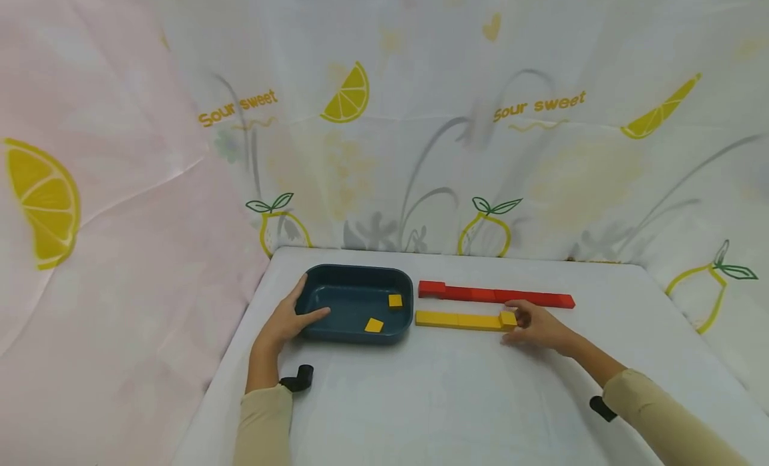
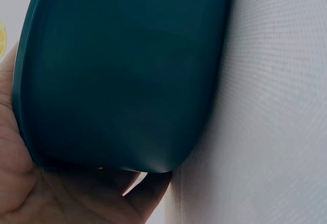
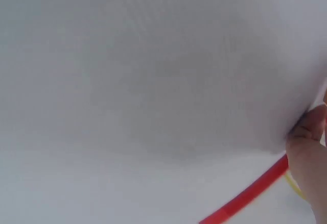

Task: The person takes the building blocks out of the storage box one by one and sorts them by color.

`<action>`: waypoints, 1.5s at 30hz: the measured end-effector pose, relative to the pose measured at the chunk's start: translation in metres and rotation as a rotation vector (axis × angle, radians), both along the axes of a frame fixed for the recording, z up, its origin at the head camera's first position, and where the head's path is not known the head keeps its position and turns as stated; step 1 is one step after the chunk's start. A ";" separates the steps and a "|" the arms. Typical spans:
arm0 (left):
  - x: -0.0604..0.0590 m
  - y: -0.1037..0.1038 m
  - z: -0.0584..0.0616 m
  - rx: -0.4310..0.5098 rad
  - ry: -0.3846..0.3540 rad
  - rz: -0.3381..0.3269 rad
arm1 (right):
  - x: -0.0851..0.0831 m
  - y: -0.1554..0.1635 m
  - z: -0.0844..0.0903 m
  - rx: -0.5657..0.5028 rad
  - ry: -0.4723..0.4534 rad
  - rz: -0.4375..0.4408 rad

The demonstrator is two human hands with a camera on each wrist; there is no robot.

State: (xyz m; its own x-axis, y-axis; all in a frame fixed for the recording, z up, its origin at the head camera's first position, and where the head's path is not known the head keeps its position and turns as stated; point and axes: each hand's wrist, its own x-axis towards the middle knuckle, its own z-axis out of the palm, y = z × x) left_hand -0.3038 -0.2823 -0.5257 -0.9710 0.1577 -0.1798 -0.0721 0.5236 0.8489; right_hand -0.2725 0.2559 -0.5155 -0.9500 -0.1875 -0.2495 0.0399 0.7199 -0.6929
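Observation:
My left hand (image 1: 284, 320) grips the left end of a dark teal tray (image 1: 354, 337), its thumb over the near rim. In the left wrist view the palm and fingers wrap the tray's end wall (image 2: 127, 81). Inside the tray lie two yellow blocks, one near the right wall (image 1: 394, 300), one nearer the front (image 1: 374, 326). My right hand (image 1: 543, 329) is at the right end of a yellow row of blocks (image 1: 456, 320), thumb and fingers around a raised yellow cube (image 1: 508, 320). The right wrist view hides that cube and shows only curled fingers (image 3: 309, 127).
Behind the yellow row runs a red row of blocks (image 1: 504, 296), with a taller red block (image 1: 431, 289) at its left end. The white cloth-covered table (image 1: 456, 399) ends against a lemon-print curtain (image 1: 384, 152) at the back and sides.

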 end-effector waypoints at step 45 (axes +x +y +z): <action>0.004 0.002 0.001 0.041 -0.020 0.026 | -0.035 -0.217 0.027 -0.297 0.270 0.383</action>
State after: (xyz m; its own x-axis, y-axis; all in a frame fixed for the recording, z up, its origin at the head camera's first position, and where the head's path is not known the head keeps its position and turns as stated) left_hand -0.2997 -0.2808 -0.5243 -0.9712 0.1399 -0.1930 -0.1024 0.4863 0.8678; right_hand -0.3070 0.0386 -0.4889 -0.8228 -0.5575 0.1099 -0.3940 0.4202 -0.8174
